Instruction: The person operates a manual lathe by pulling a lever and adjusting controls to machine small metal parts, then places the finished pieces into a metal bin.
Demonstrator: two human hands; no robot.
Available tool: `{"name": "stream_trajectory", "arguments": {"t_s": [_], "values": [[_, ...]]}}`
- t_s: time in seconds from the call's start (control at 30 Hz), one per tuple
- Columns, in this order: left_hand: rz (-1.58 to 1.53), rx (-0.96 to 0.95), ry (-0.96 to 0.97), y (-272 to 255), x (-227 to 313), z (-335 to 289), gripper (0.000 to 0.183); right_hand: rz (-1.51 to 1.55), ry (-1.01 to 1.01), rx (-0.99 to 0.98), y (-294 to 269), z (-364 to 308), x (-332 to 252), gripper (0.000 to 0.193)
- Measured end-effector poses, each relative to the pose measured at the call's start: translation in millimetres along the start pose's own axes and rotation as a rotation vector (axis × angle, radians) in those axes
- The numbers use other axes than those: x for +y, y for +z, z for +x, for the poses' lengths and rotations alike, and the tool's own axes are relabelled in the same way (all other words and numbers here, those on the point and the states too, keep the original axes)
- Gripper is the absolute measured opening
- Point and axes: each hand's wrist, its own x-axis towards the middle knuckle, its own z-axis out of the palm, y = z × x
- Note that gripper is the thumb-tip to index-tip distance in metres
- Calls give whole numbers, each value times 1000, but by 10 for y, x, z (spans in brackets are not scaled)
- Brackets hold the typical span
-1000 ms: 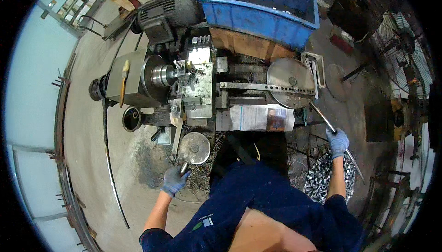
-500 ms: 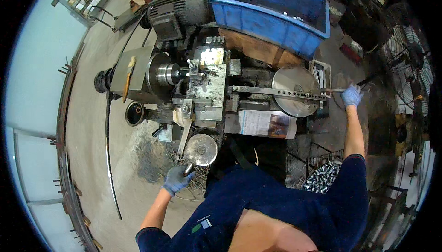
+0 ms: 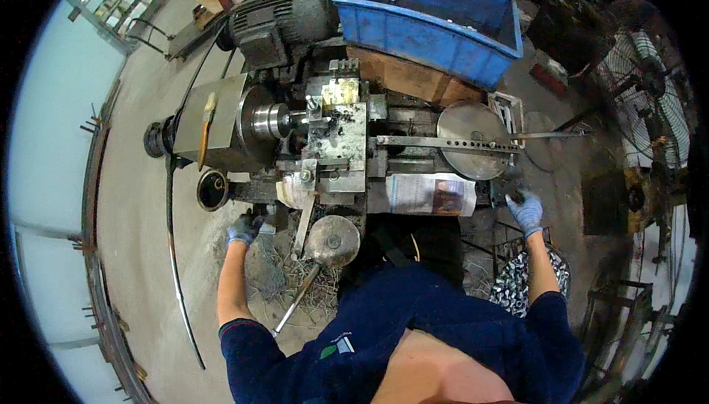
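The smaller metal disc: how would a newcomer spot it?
Find the central lathe, then the printed sheet on its near side. Left of and below it is the smaller metal disc, its rod slanting down-left. Unlike the larger disc, it lies clear of the perforated bar.

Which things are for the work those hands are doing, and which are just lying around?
Probably for the work:
- machine, with the left hand and right hand close to it
- big metal wheel
- small metal wheel, with its handle

Probably just lying about:
- brush
- newspaper
- metal scraps on the floor
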Motion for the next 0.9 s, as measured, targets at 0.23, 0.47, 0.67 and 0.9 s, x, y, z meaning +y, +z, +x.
{"name": "stream_trajectory", "arguments": {"t_s": [0.23, 0.47, 0.67, 0.9], "values": [[-316, 243, -450, 862, 325, 140, 57, 197, 1, 74, 84, -311, 5, 42], [-155, -71, -91, 306, 109, 148, 51, 271, -138, 195, -683, -64, -442, 37], [-192, -93, 24, 274, -343, 148, 48, 573, -551, 142, -1459, 69, -2214, 36], [-429, 446, -307, -1692, -837, -704, 40, 201, -1342, 336, -1268, -178, -4387, 51]]}}
